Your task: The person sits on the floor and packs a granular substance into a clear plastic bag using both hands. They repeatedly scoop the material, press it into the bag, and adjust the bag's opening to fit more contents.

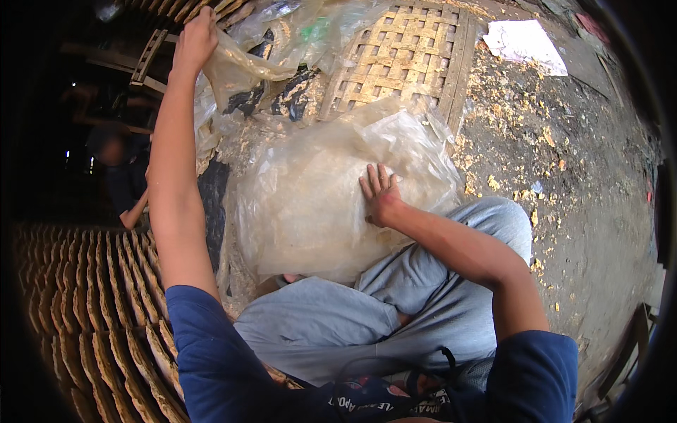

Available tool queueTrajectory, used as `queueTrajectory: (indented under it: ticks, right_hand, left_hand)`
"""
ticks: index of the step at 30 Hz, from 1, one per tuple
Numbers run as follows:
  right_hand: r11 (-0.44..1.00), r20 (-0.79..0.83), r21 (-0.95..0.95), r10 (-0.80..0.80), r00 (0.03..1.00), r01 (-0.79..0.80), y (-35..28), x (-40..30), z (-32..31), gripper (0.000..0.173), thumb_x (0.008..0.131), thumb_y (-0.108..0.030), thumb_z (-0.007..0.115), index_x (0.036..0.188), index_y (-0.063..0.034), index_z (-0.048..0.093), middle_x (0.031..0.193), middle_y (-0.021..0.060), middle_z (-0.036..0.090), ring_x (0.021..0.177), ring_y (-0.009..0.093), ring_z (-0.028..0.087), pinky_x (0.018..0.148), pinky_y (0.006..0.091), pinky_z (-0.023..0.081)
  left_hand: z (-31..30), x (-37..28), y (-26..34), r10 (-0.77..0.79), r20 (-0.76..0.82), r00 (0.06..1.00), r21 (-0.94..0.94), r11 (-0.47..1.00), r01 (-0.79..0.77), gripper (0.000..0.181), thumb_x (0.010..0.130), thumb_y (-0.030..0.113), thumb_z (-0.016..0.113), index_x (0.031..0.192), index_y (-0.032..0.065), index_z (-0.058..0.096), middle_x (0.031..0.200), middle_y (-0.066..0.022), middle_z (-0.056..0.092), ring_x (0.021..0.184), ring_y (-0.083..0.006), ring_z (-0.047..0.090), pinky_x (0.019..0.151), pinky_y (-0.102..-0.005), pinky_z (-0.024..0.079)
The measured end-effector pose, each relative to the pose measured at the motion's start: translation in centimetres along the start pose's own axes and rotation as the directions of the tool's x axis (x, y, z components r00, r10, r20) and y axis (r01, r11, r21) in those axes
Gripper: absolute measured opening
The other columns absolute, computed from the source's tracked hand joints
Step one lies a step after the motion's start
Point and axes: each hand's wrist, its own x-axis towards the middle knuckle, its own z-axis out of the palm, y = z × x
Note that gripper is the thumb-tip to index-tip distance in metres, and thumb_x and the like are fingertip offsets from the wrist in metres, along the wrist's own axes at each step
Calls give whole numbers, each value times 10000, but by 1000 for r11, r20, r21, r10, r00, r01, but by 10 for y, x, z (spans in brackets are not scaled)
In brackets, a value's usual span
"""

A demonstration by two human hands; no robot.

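My left hand (197, 41) is stretched far out and grips the corner of a thin, cloudy plastic sheet (240, 63), which hangs from the fingers in folds. Before my crossed legs lies a flat pile of translucent plastic sheets (307, 201), wrinkled and yellowish. Its near edge reaches my grey trousers (317, 317). My right hand (382, 195) rests palm down on the right part of this pile, fingers spread, holding nothing.
A woven bamboo panel (402, 53) lies beyond the pile. Yellowish crumbs (497, 132) litter the dark ground at right, near a white sheet (524, 46). Thin brown slabs (100, 285) stand in rows at left. Another person (124, 174) is in the shade behind my left arm.
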Motion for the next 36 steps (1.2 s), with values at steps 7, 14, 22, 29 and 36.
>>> queueTrajectory:
  ticks: [7, 14, 22, 29, 36]
  right_hand:
    - [999, -63, -33, -37, 997, 35, -5, 10, -1, 1122, 792, -650, 766, 1643, -107, 276, 1716, 255, 123, 1558, 507, 166, 1179, 638, 309]
    - [927, -857, 92, -112, 503, 363, 30, -89, -68, 411, 876, -455, 742, 1040, -79, 709, 1026, 125, 698, 1051, 324, 640, 937, 485, 483]
    - [969, -951, 219, 185, -248, -114, 104, -376, -25, 560, 759, -209, 878, 1211, -89, 570, 1238, 153, 534, 1200, 338, 516, 988, 472, 431]
    - [841, -965, 255, 256, -64, -478, 102, -517, 15, 815, 732, -380, 924, 1397, -166, 503, 1573, 153, 369, 1489, 347, 324, 1206, 519, 292]
    - [883, -829, 371, 455, 324, -289, 120, -479, 116, 210, 869, -206, 794, 1001, -103, 668, 1131, 72, 701, 1214, 275, 604, 1156, 507, 322]
  left_hand:
    - [-44, 152, 110, -289, -319, 903, -681, 732, -6, 247, 914, 178, 698, 1135, 80, 648, 973, -113, 695, 893, -226, 646, 829, -389, 539]
    - [-210, 195, 347, -163, 20, 986, -987, 154, 45, 257, 943, 158, 639, 1159, 36, 572, 1029, -117, 654, 933, -235, 679, 770, -379, 595]
    - [-349, 97, 484, 240, -131, 962, -946, -321, -48, 472, 959, 128, 586, 1373, -47, 443, 1242, -219, 577, 1176, -278, 587, 1018, -387, 499]
    - [-321, -27, 549, 338, -130, 932, -685, -711, 162, 426, 907, 85, 687, 1299, 69, 522, 1089, -156, 737, 994, -282, 745, 889, -381, 606]
    - [-253, -136, 635, 227, 247, 942, -307, -904, 299, 430, 918, 0, 672, 1309, 82, 514, 1148, -95, 662, 1022, -146, 695, 845, -304, 618]
